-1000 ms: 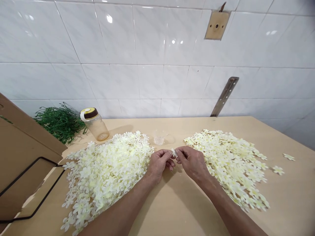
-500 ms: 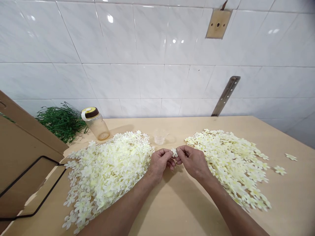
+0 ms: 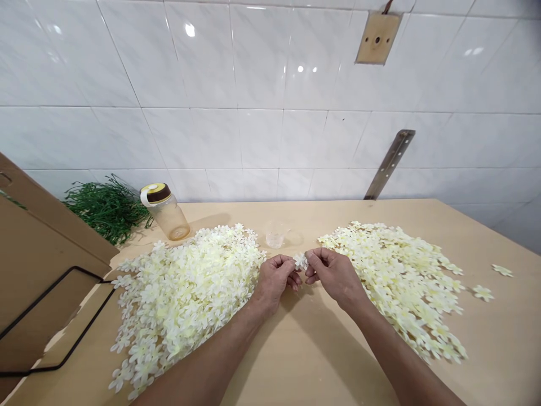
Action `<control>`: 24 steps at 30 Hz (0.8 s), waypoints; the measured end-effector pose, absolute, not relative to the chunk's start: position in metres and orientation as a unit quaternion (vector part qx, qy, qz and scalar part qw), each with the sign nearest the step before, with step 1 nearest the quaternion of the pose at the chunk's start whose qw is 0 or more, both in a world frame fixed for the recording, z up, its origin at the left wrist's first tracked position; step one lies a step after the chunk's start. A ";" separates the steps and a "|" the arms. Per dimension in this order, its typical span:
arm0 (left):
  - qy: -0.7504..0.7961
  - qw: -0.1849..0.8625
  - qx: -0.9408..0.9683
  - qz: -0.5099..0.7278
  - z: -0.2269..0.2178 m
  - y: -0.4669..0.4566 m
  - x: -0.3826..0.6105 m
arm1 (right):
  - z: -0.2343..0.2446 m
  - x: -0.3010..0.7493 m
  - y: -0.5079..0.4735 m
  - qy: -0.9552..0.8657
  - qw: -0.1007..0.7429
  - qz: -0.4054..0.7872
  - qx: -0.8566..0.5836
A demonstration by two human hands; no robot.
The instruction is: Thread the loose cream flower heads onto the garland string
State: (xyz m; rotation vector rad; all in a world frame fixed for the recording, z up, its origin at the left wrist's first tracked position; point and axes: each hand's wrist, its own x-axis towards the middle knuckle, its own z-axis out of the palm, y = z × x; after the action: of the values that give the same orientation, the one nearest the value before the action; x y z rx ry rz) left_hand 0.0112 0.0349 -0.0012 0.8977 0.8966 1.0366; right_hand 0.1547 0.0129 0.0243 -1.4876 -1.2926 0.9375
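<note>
A small white artificial flower (image 3: 300, 260) is pinched between my two hands in the middle of the table. My left hand (image 3: 276, 277) grips its left side with thumb and forefinger. On the other side, the closed fingertips of my right hand (image 3: 328, 272) hold its right edge. Beside my left hand lies a thick heap of white and pale yellow flowers (image 3: 194, 287). A flatter spread of similar flowers (image 3: 401, 276) lies to the right of my right hand. Just beyond my fingers stands a small clear plastic cup (image 3: 275, 237).
A clear bottle with a brown and yellow lid (image 3: 169, 214) stands at the back left, by green plastic stems (image 3: 105, 208). A cardboard box (image 3: 51, 259) and a black wire frame (image 3: 67, 363) border the left side. Single flowers (image 3: 482, 292) lie at the right. A tiled wall (image 3: 257, 135) closes the back.
My right hand has shifted slightly away from the left, and more of the flower shows between the fingertips. The view has tilted a little; the heaps look the same.
</note>
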 end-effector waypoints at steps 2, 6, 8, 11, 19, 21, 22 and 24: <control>0.401 0.683 0.400 0.462 -0.001 0.035 0.011 | 0.025 0.156 0.013 -0.514 0.470 0.394 -0.600; 0.402 0.682 0.389 0.471 0.000 0.038 0.010 | 0.028 0.158 0.012 -0.463 0.514 0.479 -0.540; 0.400 0.682 0.377 0.482 0.000 0.039 0.009 | 0.030 0.160 0.013 -0.417 0.538 0.534 -0.502; 0.391 0.683 0.364 0.498 0.001 0.040 0.009 | 0.031 0.164 0.015 -0.356 0.560 0.579 -0.473; 0.382 0.681 0.359 0.511 0.002 0.040 0.010 | 0.026 0.170 0.018 -0.472 0.512 0.453 -0.557; 0.390 0.670 0.370 0.512 0.001 0.039 0.010 | 0.024 0.169 0.016 -0.556 0.465 0.346 -0.596; 0.395 0.662 0.382 0.509 0.001 0.039 0.010 | 0.024 0.167 0.015 -0.591 0.453 0.292 -0.600; 0.405 0.646 0.414 0.497 -0.001 0.038 0.010 | 0.024 0.164 0.013 -0.642 0.453 0.206 -0.583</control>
State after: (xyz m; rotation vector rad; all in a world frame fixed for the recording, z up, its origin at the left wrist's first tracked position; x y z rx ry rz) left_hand 0.0100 0.0381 -0.0006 0.9420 0.9223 1.1316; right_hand 0.1640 0.0126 0.0242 -1.4389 -1.5857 0.5088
